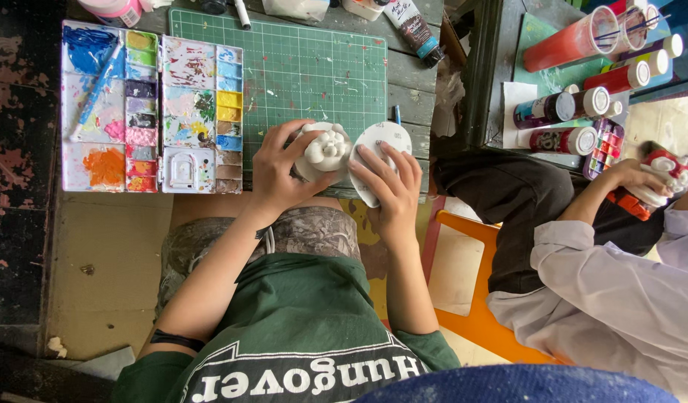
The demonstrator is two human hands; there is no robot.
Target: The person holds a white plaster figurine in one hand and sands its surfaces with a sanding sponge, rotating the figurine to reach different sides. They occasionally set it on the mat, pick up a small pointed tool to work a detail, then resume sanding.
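My left hand (278, 170) wraps around a small white unpainted clay figure (325, 149) with rounded bumps on top, held over the near edge of the green cutting mat (306, 67). My right hand (392, 192) lies on a flat white round piece (381, 142) just right of the figure, fingers spread over its lower half. Both hands sit at the front edge of the wooden table, above my lap.
An open paint palette (151, 108) with many coloured wells and a blue brush lies left of the mat. A paint tube (413, 28) rests at the back. To the right, another person in a white sleeve (620, 283) holds a red-and-white figure beside several paint bottles (575, 101).
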